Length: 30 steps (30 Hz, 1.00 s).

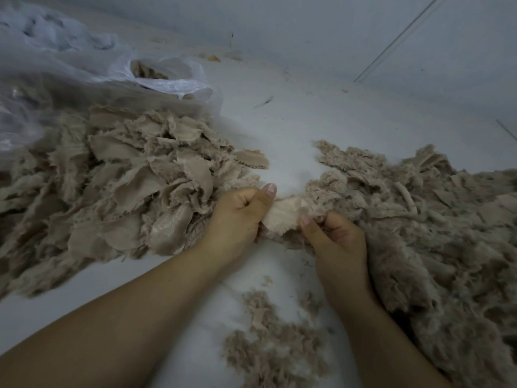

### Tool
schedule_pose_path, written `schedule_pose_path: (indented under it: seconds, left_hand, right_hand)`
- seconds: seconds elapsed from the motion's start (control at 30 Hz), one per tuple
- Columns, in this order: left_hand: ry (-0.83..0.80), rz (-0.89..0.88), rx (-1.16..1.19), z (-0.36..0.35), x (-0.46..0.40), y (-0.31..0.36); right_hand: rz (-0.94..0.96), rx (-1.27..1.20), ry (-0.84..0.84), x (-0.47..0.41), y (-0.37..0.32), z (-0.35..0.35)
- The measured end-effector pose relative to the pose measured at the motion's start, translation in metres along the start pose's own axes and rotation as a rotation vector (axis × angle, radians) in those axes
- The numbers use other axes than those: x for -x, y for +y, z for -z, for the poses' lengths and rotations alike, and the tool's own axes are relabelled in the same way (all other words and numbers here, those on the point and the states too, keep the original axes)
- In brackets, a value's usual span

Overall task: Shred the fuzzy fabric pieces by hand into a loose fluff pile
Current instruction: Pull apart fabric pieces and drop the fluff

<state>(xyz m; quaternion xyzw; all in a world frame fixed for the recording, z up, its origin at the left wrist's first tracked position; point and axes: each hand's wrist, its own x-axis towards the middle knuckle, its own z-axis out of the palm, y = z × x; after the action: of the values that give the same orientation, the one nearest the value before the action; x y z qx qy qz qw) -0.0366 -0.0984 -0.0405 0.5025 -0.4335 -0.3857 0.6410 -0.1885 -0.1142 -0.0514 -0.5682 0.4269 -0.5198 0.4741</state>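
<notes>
Nearest me: a small scatter of loose fluff (275, 343) on the white floor (293, 130), lying between my two forearms.

Open room: a bare strip of floor runs from between my wrists up the middle to the pale wall (307, 29); both sides of it are hemmed by fabric.

Left hand (240, 217): fingers curled tight, thumb extended along the top, pinching the left edge of a pale fabric piece (285, 212).

Right hand (333, 239): fingers curled, thumb tip pressed to the same piece at its right edge; the back of this hand touches the fluff pile (414, 236). The piece is held just above the floor between the hands, woven backing facing me.

Left of the strip: a heap of unshredded fuzzy fabric pieces (126, 175), backing sides showing, reaching to my left hand.

Right of the strip: the fluff pile, large and shaggy, running to the frame's edge and along my right forearm.

Far left: a clear plastic bag (92, 77), more beige pieces visible through its mouth, its lower edge overlapping the heap.
</notes>
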Motion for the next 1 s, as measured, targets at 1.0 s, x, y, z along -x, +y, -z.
schedule_pose_path:
  seconds: [1.0]
  left_hand:
    - [-0.197, 0.046, -0.152, -0.002, 0.001, 0.006]
  right_hand:
    - [0.108, 0.137, -0.218, 0.003, -0.006, 0.002]
